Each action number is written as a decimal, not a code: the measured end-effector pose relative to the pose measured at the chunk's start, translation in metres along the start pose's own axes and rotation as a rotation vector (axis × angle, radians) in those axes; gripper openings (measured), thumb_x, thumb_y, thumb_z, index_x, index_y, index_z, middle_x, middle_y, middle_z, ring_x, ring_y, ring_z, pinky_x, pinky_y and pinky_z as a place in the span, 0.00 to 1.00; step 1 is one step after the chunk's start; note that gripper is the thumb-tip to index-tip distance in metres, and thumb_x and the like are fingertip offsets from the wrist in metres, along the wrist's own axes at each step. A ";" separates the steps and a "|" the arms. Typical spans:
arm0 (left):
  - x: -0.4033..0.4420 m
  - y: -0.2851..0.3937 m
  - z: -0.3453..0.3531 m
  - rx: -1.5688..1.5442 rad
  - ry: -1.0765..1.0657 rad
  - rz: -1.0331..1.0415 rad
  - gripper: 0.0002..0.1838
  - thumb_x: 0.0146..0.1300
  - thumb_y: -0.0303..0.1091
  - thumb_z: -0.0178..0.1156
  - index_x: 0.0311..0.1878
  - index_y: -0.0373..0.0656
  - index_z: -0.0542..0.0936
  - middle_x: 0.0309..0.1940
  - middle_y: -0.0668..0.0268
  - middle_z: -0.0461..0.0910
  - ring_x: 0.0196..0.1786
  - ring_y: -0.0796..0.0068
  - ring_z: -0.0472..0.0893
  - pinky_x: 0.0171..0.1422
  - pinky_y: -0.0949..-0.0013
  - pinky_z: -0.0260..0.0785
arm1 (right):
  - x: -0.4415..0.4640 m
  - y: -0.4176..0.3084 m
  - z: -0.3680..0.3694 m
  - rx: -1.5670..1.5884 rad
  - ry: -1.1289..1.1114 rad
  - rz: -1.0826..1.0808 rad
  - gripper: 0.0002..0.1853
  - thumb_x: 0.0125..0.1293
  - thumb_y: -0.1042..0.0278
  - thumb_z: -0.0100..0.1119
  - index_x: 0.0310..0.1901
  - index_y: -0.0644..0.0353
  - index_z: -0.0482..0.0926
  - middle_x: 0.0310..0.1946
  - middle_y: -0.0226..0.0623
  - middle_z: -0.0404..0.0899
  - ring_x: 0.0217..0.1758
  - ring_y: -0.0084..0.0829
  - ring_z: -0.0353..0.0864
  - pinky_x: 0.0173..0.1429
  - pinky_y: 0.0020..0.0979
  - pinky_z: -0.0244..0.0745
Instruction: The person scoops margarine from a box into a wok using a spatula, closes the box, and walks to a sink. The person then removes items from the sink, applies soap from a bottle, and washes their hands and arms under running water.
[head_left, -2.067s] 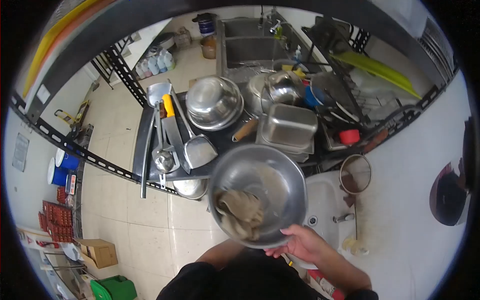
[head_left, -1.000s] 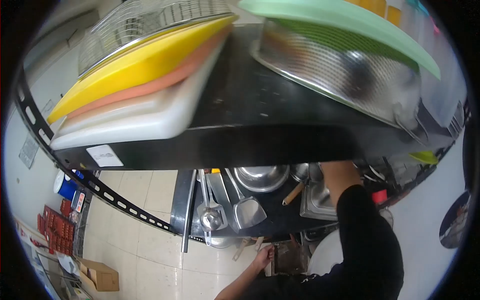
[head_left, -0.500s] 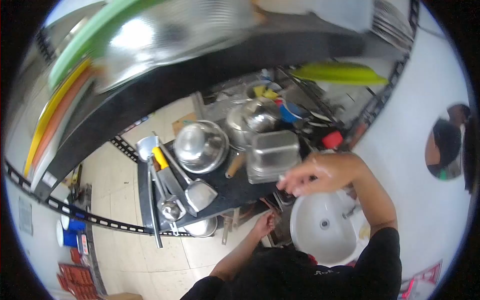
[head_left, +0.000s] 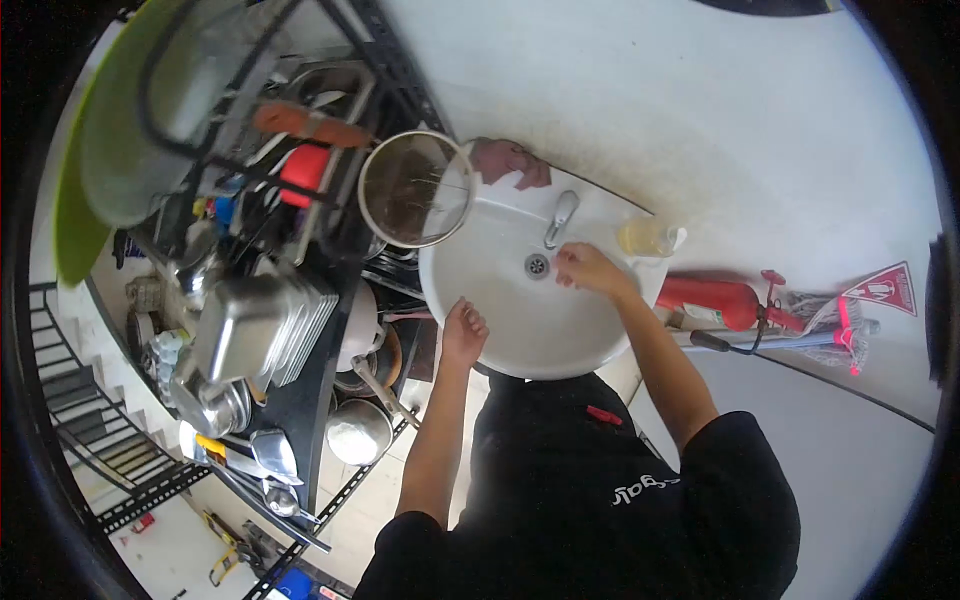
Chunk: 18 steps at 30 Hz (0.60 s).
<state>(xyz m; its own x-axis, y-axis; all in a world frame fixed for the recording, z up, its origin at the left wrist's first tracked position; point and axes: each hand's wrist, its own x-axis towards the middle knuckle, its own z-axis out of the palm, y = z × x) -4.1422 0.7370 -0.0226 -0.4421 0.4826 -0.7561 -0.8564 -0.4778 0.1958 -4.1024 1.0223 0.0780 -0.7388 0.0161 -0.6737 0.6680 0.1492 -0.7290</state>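
Observation:
A white washbasin point(head_left: 520, 345) with a round drain point(head_left: 537, 266) lies in front of me. My left hand point(head_left: 465, 332) is over the basin's left rim, its fingers curled in and nothing seen in them. Over the right part of the bowl is my right hand point(head_left: 588, 268), just below the chrome tap point(head_left: 562, 218). Its fingers are drawn together, pointing toward the drain, and I see nothing in them. No water stream is visible. A container of yellowish liquid point(head_left: 645, 237) stands on the basin's right ledge, and a brownish cloth point(head_left: 510, 163) lies on its back left corner.
Left of the basin, a black rack holds a round sieve point(head_left: 417, 190) jutting over the rim, stacked steel trays point(head_left: 245, 325), a turner point(head_left: 275, 455) and, lower down, a steel pot point(head_left: 358, 432). At the right are a red fire extinguisher point(head_left: 715, 300) and a mop point(head_left: 815, 320).
My view has swung right from the rack to the basin. My right hand has gone from beside the steel trays to below the tap, and my left hand is now at the basin's left rim.

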 end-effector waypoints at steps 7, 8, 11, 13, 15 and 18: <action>0.098 -0.061 0.062 0.006 0.202 -0.015 0.09 0.68 0.40 0.51 0.34 0.49 0.70 0.17 0.74 0.61 0.20 0.81 0.63 0.25 0.77 0.57 | 0.029 -0.004 -0.023 1.175 -0.079 -0.224 0.15 0.68 0.52 0.53 0.42 0.56 0.76 0.36 0.33 0.81 0.38 0.24 0.78 0.47 0.27 0.70; 0.111 -0.072 0.067 0.039 0.145 0.013 0.09 0.69 0.40 0.51 0.34 0.48 0.70 0.17 0.73 0.62 0.20 0.81 0.64 0.25 0.77 0.58 | 0.029 0.006 -0.021 1.057 -0.042 -0.209 0.14 0.68 0.52 0.53 0.42 0.55 0.76 0.34 0.32 0.81 0.37 0.23 0.78 0.46 0.26 0.70; 0.156 -0.095 0.067 0.102 -0.068 0.068 0.08 0.70 0.39 0.49 0.36 0.47 0.70 0.18 0.72 0.62 0.23 0.81 0.67 0.27 0.76 0.62 | 0.023 0.048 -0.011 0.738 0.046 -0.104 0.13 0.68 0.53 0.52 0.40 0.54 0.76 0.31 0.31 0.80 0.34 0.22 0.78 0.41 0.26 0.71; 0.194 -0.108 0.037 0.127 -0.161 0.056 0.08 0.69 0.39 0.49 0.39 0.46 0.71 0.19 0.71 0.64 0.26 0.80 0.69 0.29 0.76 0.64 | 0.034 0.088 0.000 0.608 0.098 0.079 0.12 0.68 0.54 0.51 0.40 0.53 0.77 0.28 0.29 0.79 0.32 0.22 0.77 0.39 0.26 0.71; 0.205 -0.113 0.037 0.188 -0.102 0.069 0.08 0.68 0.38 0.50 0.42 0.45 0.73 0.21 0.67 0.68 0.30 0.76 0.73 0.32 0.73 0.67 | 0.068 0.134 0.014 0.339 0.084 0.322 0.11 0.66 0.57 0.53 0.40 0.55 0.78 0.34 0.33 0.81 0.38 0.24 0.78 0.41 0.31 0.72; 0.197 -0.124 0.048 1.062 0.223 0.458 0.12 0.66 0.40 0.52 0.45 0.42 0.76 0.26 0.59 0.75 0.36 0.64 0.77 0.41 0.63 0.70 | 0.115 0.153 0.040 -0.147 0.055 0.097 0.12 0.64 0.58 0.55 0.41 0.56 0.77 0.37 0.35 0.80 0.41 0.29 0.77 0.45 0.33 0.71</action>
<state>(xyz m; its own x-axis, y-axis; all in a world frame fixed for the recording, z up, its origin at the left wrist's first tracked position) -4.1362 0.9262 -0.1661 -0.8000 0.2354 -0.5518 -0.4689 0.3283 0.8200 -4.0819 1.0069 -0.1156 -0.6779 0.0909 -0.7295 0.7193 0.2871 -0.6326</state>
